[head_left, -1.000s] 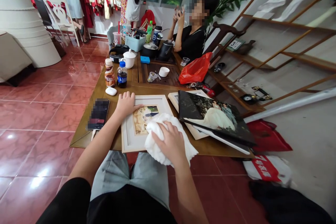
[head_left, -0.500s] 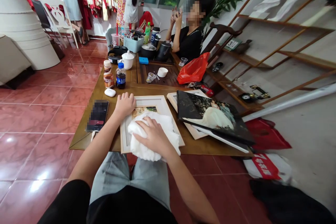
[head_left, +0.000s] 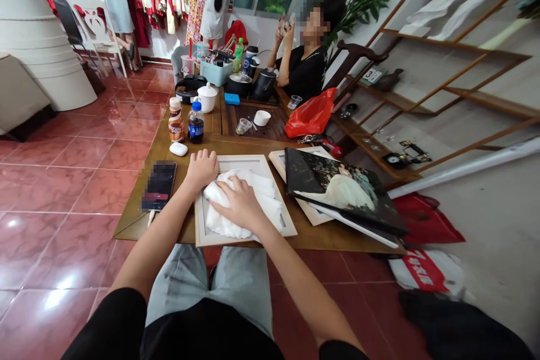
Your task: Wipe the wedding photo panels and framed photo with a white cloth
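Observation:
A light wooden picture frame [head_left: 288, 228] lies flat at the near edge of the table. My left hand [head_left: 203, 167] holds the frame by its upper left side, fingers bent over the rim. Under my right hand [head_left: 239, 201] is a crumpled white cloth [head_left: 266, 198], gripped and pressed on the middle of the frame. The cloth and hand hide most of the picture inside. Right of the frame, a photo album [head_left: 337, 185] with a dark cover lies on another pale frame [head_left: 276, 160].
Left of the frame are a phone [head_left: 162, 183], a white earbud case [head_left: 178, 149], a brown-drink bottle [head_left: 175, 121] and a blue-capped bottle [head_left: 196, 124]. A red plastic bag [head_left: 311, 115] and small white cup [head_left: 262, 118] lie farther back. Across the table sits a person [head_left: 306, 62].
My right hand has slid the cloth up and slightly left over the frame, covering the picture part that showed before. My left hand keeps its hold on the frame's side.

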`<state>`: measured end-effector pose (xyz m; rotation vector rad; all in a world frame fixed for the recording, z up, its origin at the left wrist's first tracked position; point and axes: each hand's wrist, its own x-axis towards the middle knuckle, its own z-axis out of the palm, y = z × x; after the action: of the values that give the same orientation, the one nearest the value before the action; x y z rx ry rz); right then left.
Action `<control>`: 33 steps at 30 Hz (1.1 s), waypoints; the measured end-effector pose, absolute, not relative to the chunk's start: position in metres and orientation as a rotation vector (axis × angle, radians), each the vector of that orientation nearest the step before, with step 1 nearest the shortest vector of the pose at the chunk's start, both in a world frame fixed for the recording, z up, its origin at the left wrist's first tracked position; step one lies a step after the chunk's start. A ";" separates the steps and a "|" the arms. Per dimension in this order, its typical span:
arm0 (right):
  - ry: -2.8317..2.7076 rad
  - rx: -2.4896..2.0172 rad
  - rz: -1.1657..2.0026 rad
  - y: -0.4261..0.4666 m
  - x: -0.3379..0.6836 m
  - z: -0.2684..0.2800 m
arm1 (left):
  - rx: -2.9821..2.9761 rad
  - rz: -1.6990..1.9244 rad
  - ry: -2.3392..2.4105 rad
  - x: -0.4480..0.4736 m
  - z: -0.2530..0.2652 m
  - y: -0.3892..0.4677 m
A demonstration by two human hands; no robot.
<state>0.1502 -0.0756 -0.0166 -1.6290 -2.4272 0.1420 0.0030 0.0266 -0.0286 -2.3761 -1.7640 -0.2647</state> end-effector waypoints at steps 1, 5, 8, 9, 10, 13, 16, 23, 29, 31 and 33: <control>-2.429 -1.630 0.141 -0.073 0.152 -0.017 | -2.379 -0.258 -1.760 0.003 -0.029 0.027; -2.274 -1.856 0.005 -0.058 0.164 -0.019 | -2.390 -0.247 -1.739 0.002 -0.030 0.026; -2.126 -1.986 -0.075 -0.045 0.168 -0.023 | -2.395 -0.265 -1.746 0.002 -0.029 0.025; -2.114 -1.987 -0.082 -0.042 0.168 -0.024 | -2.397 -0.274 -1.748 0.002 -0.029 0.025; -2.120 -1.971 -0.084 -0.038 0.167 -0.024 | -2.400 -0.280 -1.748 0.003 -0.029 0.025; -2.229 -1.836 -0.053 -0.029 0.164 -0.024 | -2.406 -0.290 -1.748 0.002 -0.029 0.026; -2.343 -1.672 -0.008 -0.020 0.165 -0.024 | -2.417 -0.290 -1.764 0.001 -0.029 0.026; -2.474 -1.415 0.071 -0.009 0.180 -0.029 | -2.462 -0.302 -1.773 -0.001 -0.026 0.026; -2.623 -1.204 0.185 -0.018 0.180 -0.026 | -2.464 -0.326 -1.833 -0.001 -0.025 0.027; -2.669 -1.143 0.225 -0.023 0.180 -0.024 | -2.447 -0.298 -1.839 -0.001 -0.026 0.027; -2.703 -1.100 0.284 -0.030 0.182 -0.021 | -2.426 -0.274 -1.838 0.000 -0.027 0.028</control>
<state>0.1816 -0.0302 -0.0209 -1.1000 -2.7032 0.2836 0.0001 0.0280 -0.0269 -2.4259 -1.8382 -0.2745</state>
